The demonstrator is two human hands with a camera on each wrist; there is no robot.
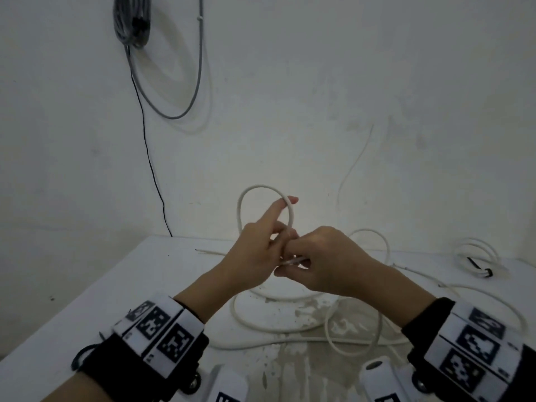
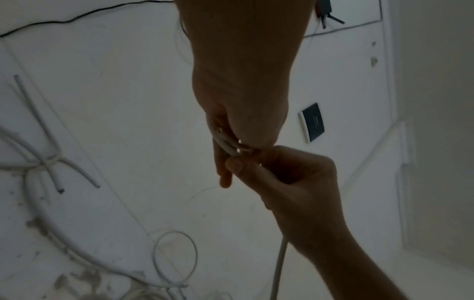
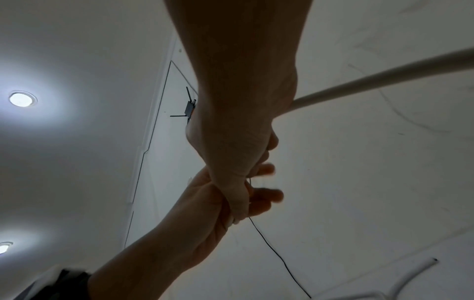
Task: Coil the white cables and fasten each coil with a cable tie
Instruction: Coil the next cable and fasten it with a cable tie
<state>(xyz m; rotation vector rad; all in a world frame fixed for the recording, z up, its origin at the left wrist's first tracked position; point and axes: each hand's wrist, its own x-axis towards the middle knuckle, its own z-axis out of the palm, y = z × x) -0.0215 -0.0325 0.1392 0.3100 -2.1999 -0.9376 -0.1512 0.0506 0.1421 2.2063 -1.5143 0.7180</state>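
Observation:
Above the white table [image 1: 87, 285] my two hands meet around a white cable. A raised loop of the cable [image 1: 262, 188] stands over my left hand [image 1: 255, 253], whose index finger lies along the loop while thumb and fingers pinch the strands [image 2: 225, 144]. My right hand [image 1: 322, 256] is curled round the cable where it crosses the loop's base [image 1: 291, 261]; its thumb [image 2: 234, 164] presses next to the left thumb. The rest of the cable [image 1: 290, 329] trails in loose loops on the table. In the right wrist view the cable [image 3: 384, 81] runs off to the right.
A tied white coil [image 1: 478, 250] with a black tie [image 1: 475, 264] lies at the table's back right. Thin straight strips [image 1: 210, 252] lie near the back edge. A grey cable bundle [image 1: 132, 21] and a black wire [image 1: 148, 155] hang on the wall. The tabletop is stained in the middle.

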